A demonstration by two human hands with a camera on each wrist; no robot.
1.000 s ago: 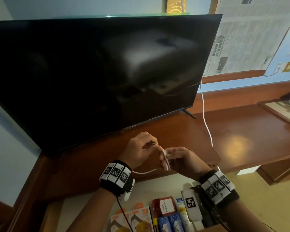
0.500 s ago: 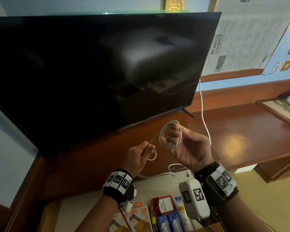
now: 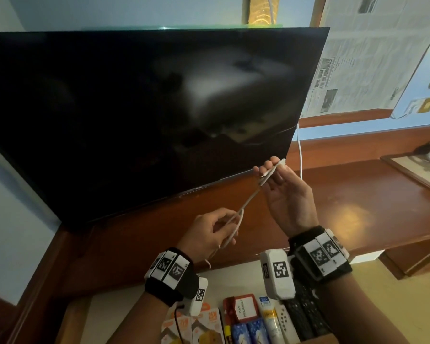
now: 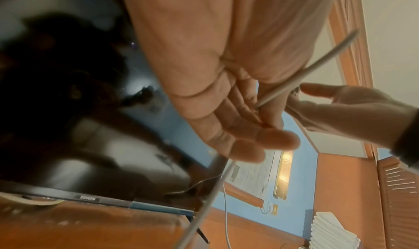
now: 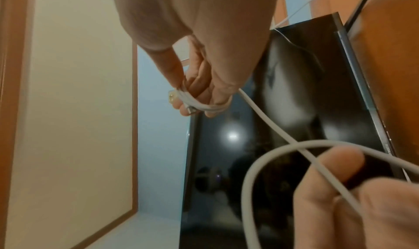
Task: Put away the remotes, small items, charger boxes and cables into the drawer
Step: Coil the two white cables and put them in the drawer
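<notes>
TV [image 3: 134, 115]: dark screen fills the left and middle of my head view; it stands on the wooden bench [image 3: 358, 194].
Charger boxes [image 3: 201, 328]: low left in the open drawer [image 3: 104, 319], orange and white, side by side.
Left hand [image 3: 209, 234]: my fingers [image 3: 224, 219] are curled and pinch the white cable [image 3: 248, 202] where it doubles back into a small loop. The left wrist view shows the strand passing between fingertips and thumb.
Cable, span: runs taut, up and to the right, from my left hand to my right, held in the air above the bench in front of the TV's lower edge. It is not in the drawer yet.
Cable, handling: I judge it light, limp and springy; coils will likely loosen if let go. The sheath looks smooth, so a pinch may slip. Best hold is across the whole bundle of turns, with the plug end tucked in, not on a single strand.
Small items [image 3: 248, 326]: middle of the drawer, a red tag, blue packets and a tube, packed close.
Right hand [image 3: 288, 202]: raised, palm towards me; several turns of cable are wound round my fingertips, and the right wrist view shows a connector [image 5: 189, 109] at the wound end.
Remotes [image 3: 305, 311]: right end of the drawer, dark, partly hidden by my right wrist.
Other white cord [image 3: 300, 155]: hangs at the TV's right edge; I leave it alone.
</notes>
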